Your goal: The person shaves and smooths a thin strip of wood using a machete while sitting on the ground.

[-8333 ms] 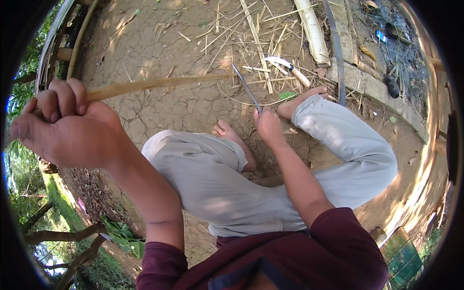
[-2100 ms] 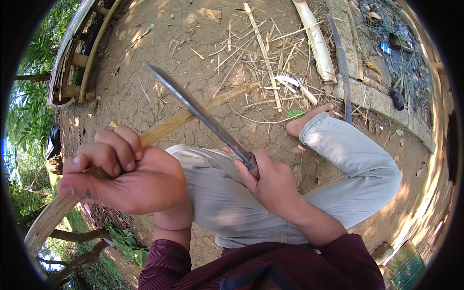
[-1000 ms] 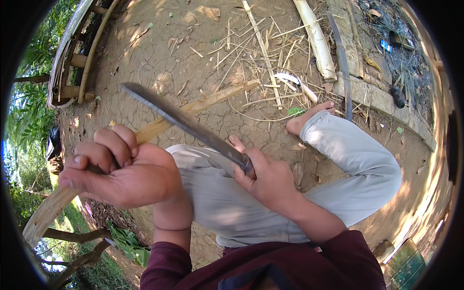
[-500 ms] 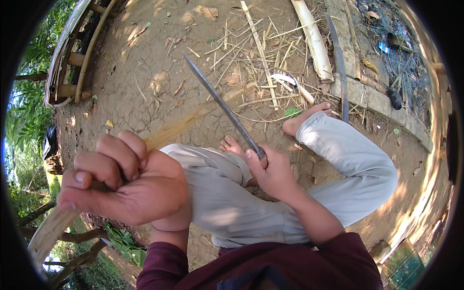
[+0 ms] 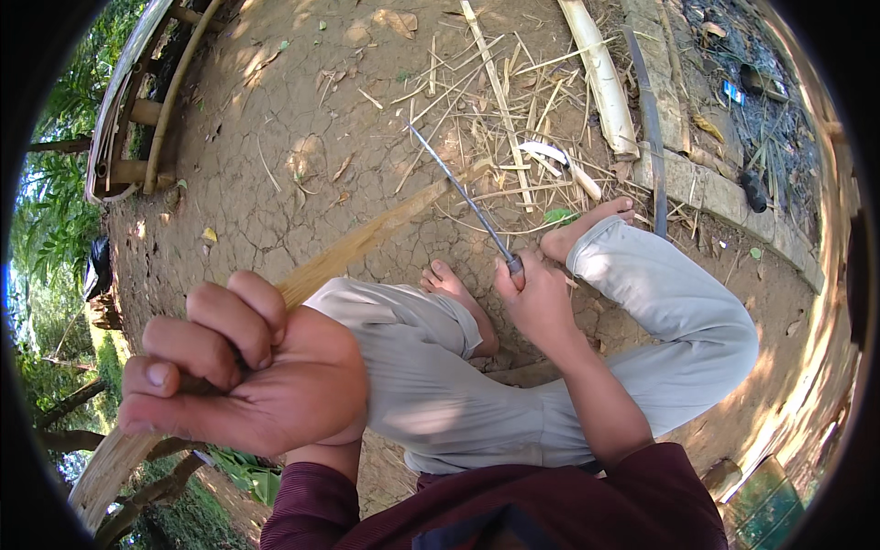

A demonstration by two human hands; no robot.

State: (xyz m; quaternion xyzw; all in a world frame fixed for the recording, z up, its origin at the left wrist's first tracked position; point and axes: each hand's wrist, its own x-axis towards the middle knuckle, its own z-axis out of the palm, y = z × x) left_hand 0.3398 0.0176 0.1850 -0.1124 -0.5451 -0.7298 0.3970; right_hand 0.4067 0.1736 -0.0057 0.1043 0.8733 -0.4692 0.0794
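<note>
Left hand [image 5: 243, 371] fisted around long pale-yellow split bamboo strip [image 5: 367, 240], raised close to camera at lower left; strip runs up-right over cracked bare-earth ground [image 5: 266, 183] toward the scattered bamboo splinters [image 5: 495, 119]. Right hand [image 5: 541, 302] closed on handle of long thin grey-bladed knife [image 5: 463, 197], held above the crossed legs in light-grey trousers [image 5: 550, 403]; blade points up-left, clear of the strip.

Open ground between feet and curved bamboo frame [image 5: 137, 119] at upper-left edge. Thick pale bamboo pole [image 5: 600, 78] and stone kerb [image 5: 706, 188] bound the upper right.

Versus half a second earlier: knife tip has swung further right, away from strip; left fist barely shifted.

Lower end of strip blurred at picture rim; handle hidden inside the fist; strip's far end lost among splinters
</note>
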